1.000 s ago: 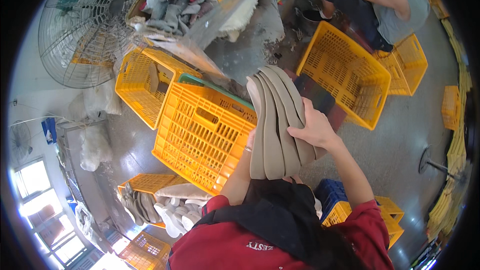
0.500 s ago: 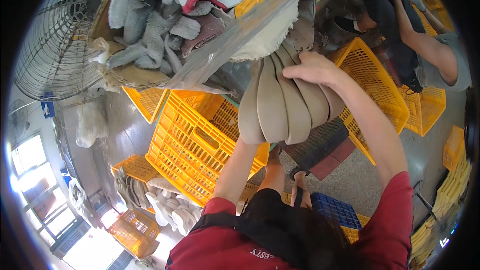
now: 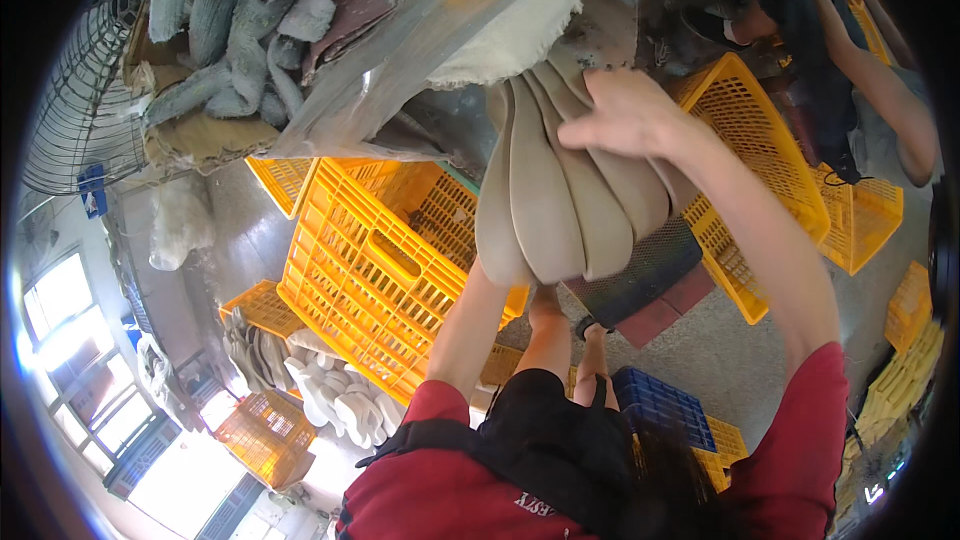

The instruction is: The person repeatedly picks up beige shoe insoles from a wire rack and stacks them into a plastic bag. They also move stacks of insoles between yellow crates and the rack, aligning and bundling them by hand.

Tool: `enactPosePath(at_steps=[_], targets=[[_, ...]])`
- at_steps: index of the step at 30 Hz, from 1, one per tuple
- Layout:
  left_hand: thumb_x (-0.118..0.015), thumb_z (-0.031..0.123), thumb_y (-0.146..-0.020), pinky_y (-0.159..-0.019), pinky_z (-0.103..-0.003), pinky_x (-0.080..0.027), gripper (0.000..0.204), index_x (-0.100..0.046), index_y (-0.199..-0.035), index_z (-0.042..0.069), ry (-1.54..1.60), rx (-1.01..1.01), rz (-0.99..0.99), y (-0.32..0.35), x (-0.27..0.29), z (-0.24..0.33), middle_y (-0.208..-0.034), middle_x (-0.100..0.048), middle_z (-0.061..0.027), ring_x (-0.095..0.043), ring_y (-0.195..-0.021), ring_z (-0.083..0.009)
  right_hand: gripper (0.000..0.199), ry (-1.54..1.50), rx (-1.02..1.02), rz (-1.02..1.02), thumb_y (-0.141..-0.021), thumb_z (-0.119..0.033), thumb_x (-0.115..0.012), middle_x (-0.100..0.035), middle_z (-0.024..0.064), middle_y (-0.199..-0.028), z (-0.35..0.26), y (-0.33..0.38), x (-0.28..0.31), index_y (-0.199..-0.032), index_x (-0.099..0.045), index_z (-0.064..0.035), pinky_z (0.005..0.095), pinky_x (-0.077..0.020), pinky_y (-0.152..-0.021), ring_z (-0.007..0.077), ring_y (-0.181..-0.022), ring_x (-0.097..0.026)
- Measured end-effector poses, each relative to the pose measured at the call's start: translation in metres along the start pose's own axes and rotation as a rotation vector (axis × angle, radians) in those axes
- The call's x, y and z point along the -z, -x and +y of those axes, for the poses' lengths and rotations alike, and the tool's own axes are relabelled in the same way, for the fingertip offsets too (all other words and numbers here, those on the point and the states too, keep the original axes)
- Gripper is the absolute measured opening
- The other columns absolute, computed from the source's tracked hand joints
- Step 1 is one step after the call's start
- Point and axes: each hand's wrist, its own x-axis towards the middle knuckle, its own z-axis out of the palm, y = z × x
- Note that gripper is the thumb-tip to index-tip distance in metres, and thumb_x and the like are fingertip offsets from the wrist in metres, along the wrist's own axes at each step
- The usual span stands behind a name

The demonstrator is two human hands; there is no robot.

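At the far left, the curved wire guard of a fan (image 3: 85, 90) stands above bright windows (image 3: 65, 295), with a whitish plastic bag (image 3: 180, 225) to their right. Grey fuzzy glove-like cloths (image 3: 240, 40) lie heaped near the top, beside the bare grey edge of a worn counter (image 3: 385, 65). Lower down, beige sole-shaped pieces (image 3: 258, 350) and white pieces (image 3: 345, 405) are piled side by side, and a large yellow crate (image 3: 375, 280) sits tilted just to the left of the person's left forearm (image 3: 470, 335). That forearm rises to the underside of a fanned stack of grey-beige pieces (image 3: 555, 190), long and round-ended, held up in front of the body at the middle, just below a ragged cream cloth (image 3: 525, 25). The left hand is hidden behind the stack, so its grip cannot be told. The right hand (image 3: 625, 115) is clamped on the stack's upper right part, thumb pointing left across the pieces; its fingertips are blurred. Under the stack and rightward lie a dark mat (image 3: 640, 275) and, below it, a blue crate (image 3: 660, 400). Farther right stands an upright-sided yellow basket (image 3: 765, 180), with a co-worker's bare arm (image 3: 880, 100) beyond it.
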Motion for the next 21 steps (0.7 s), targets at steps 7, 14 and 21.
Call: enactPosePath(at_steps=[7,14,21], targets=[[-0.061,0.032,-0.088,-0.104,-0.045,-0.046,0.063,-0.044,-0.14,0.002,0.018,0.009,0.003,0.016,-0.003,-0.022,-0.135,-0.055,-0.0171,-0.056,-0.121,-0.031,0.061,-0.009,-0.022,0.146,-0.065,-0.039,-0.067,-0.067,0.028,-0.086,-0.015,0.069,-0.019,-0.097,-0.06,0.0127,0.0446,-0.0536,-0.077,0.0416,-0.083,-0.067],[-0.062,0.031,-0.088,-0.104,-0.044,-0.046,0.063,-0.045,-0.14,0.002,-0.042,-0.03,0.018,0.004,0.011,0.007,-0.134,-0.055,-0.0169,-0.056,-0.12,-0.0307,0.065,0.075,0.084,-0.063,-0.071,-0.052,-0.064,-0.068,0.0247,-0.103,0.006,-0.058,-0.02,-0.102,-0.07,0.0049,0.0407,-0.0529,-0.084,0.0348,-0.097,-0.067],[-0.063,0.031,-0.087,-0.104,-0.044,-0.046,0.063,-0.045,-0.14,0.002,-0.001,-0.001,0.034,0.018,0.01,-0.008,-0.134,-0.056,-0.0167,-0.057,-0.12,-0.0304,0.057,0.076,-0.02,0.035,-0.067,-0.035,-0.068,-0.066,0.0291,-0.084,-0.036,0.038,-0.019,-0.097,-0.059,0.0124,0.0449,-0.0538,-0.078,0.0402,-0.085,-0.068]])
